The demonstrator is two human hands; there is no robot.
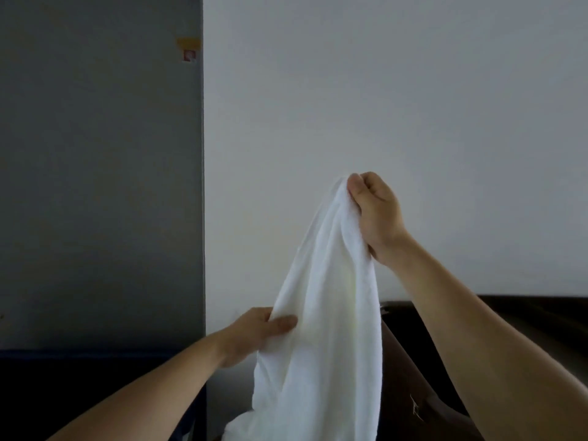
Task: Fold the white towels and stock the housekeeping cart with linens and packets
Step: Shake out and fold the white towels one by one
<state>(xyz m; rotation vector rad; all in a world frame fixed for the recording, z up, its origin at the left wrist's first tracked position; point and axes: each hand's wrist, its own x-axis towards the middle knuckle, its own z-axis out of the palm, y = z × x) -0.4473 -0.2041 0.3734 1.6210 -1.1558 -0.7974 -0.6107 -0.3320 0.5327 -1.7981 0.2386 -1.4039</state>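
One white towel (324,297) hangs mid-frame, held up in the air w/ both hands in front of a white wall (381,90). Right hand (375,211) is up top: fingers curled in tight, pinching the towel's highest bunched bit btwn thumb & fingertips, wrist bent, forearm running down to the bottom-right corner. Left hand (251,332) sits lower, at the towel's left edge, approx. halfway down the visible cloth. Its thumb (283,323) lies across the front of the cloth, the other fingers go behind & are hidden, so it's grasping that edge. From the right hand the towel falls in long vertical folds, widens as it goes down & bunches up at the bottom edge of the frame. Can't tell if the lower end touches anything. Left of the wall is a grey panel (95,154), w/ a strip of yellow tape (190,43) near its right edge & a small red & white sticker (189,55) just under the tape. Below the panel, bottom left, is a dark blue surface (79,377), behind the left forearm. On the right, behind the right forearm, is a dark brown/black piece of furniture (525,313), its top edge meeting the wall. It's too dark to tell what it is.
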